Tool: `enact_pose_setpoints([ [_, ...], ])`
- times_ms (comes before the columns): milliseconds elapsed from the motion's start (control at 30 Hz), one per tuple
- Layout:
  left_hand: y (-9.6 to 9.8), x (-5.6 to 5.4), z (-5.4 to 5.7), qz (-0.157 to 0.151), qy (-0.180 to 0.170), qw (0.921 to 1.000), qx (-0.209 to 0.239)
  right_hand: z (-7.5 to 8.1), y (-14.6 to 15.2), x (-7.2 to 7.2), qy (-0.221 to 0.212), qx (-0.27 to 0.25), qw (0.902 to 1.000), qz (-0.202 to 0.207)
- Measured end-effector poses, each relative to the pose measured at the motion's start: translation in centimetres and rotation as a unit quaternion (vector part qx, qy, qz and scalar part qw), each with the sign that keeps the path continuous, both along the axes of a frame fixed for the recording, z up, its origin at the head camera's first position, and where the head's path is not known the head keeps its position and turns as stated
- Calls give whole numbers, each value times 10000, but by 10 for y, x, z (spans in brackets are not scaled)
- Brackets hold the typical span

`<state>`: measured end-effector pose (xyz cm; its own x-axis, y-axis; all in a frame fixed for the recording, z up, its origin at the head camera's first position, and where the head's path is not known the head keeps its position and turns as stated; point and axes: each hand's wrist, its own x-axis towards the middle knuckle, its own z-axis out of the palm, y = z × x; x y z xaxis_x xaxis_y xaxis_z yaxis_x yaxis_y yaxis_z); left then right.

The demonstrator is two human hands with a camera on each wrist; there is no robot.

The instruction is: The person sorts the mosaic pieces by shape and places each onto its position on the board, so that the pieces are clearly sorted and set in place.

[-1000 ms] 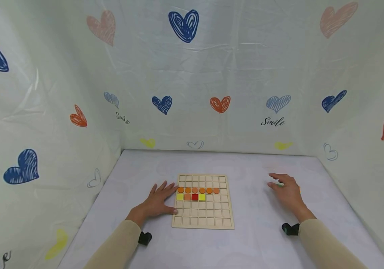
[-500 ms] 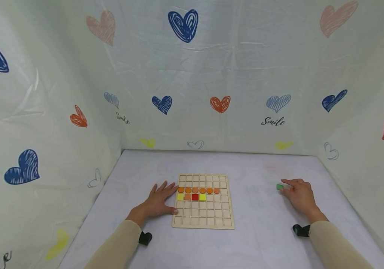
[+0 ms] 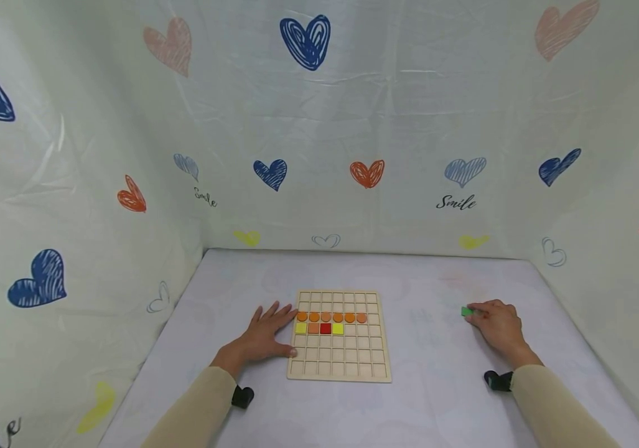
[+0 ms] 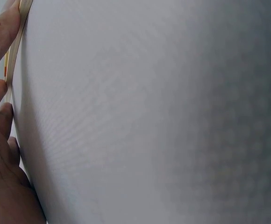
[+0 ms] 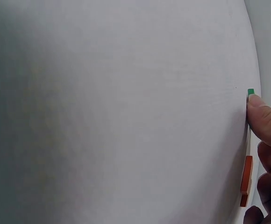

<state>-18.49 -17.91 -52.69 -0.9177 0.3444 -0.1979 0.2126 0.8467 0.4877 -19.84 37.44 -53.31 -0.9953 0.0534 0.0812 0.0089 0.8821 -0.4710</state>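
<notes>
A square wooden grid board (image 3: 366,359) lies on the table; its cells hold a row of round orange pieces (image 3: 326,317) and, below that, several square tiles in yellow, orange and red (image 3: 326,328). My left hand (image 3: 260,339) lies with spread fingers against the board's left edge, its thumb at the lower left side. Off to the right, my right hand (image 3: 501,326) pinches a small green tile (image 3: 466,311) between thumb and index finger, low at the tabletop. In the right wrist view an orange block (image 5: 246,181) rests beneath the curled fingers; the head view hides it.
The white table (image 3: 420,398) meets a heart-printed curtain (image 3: 409,124) at the back and both sides. Bare tabletop stretches between the board and the right hand. A black wrist camera (image 3: 242,397) sits at the left wrist and another (image 3: 498,381) at the right.
My right hand has shifted right from over the green tile, and its index finger has come down so that finger and thumb pinch the tile. The left hand and the board stay put.
</notes>
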Motion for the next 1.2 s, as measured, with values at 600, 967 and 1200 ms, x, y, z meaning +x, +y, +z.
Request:
enact_pose_setpoints([
  [600, 0, 1, 2, -3, 10, 10000, -1, 0, -36, -10, 60, -531, 9973, 504],
  [967, 0, 0, -1, -6, 28, 10000, -79, 6, -75, -12, -170, -1557, 9868, 406],
  [1200, 0, 0, -1, -27, 41, 9999, -90, 8, -102, -12, -115, -1580, 9865, 425],
])
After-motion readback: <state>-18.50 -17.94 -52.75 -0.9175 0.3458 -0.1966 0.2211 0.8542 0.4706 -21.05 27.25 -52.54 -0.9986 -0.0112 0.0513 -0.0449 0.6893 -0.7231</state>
